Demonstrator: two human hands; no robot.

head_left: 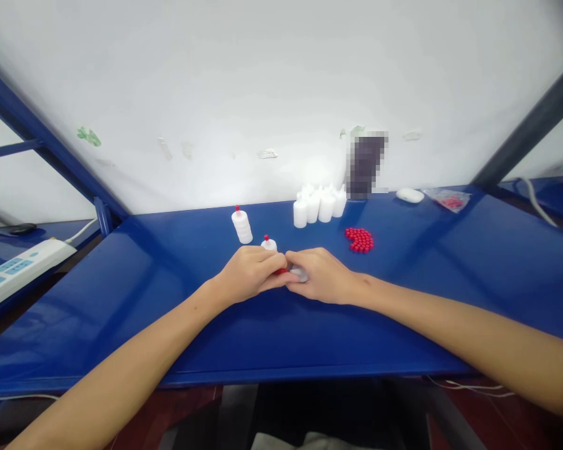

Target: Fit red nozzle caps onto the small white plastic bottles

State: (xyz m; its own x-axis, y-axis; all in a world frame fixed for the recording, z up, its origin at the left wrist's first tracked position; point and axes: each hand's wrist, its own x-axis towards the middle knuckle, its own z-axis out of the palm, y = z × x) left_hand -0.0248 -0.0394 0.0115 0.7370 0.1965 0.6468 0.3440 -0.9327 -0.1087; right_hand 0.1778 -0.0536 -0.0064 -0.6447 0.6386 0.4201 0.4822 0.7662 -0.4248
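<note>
White bottle (299,274): held between both sets of fingers, mostly hidden; shows only as a pale patch at the right fingertips, with contents impossible to tell.
Left hand (251,272): pinches narrowly on a red piece (280,271), likely a cap; cannot tell if fully seated on the bottle.
Right hand (326,275): curls narrowly around the pale bottle, with fingertips right beside those of the left.
Near capped bottle (269,245): peeks out just beyond the left fingers, red-tipped; looks done.
Far capped bottle (243,226): stands upright farther beyond the left fingers, red-tipped too; looks done.
Bottle group (313,209): stands upright beyond the right fingers, close together, with no red tips visible; seemingly left to cap.
Loose red caps (360,240): lie clustered beyond and right of the right fingers, on the blue table (244,340); apparently unused.
Clear bag (448,200): lies far to the right of the fingers, with red pieces inside.
Progress: looks early, with two capped, one in hand and many waiting.
</note>
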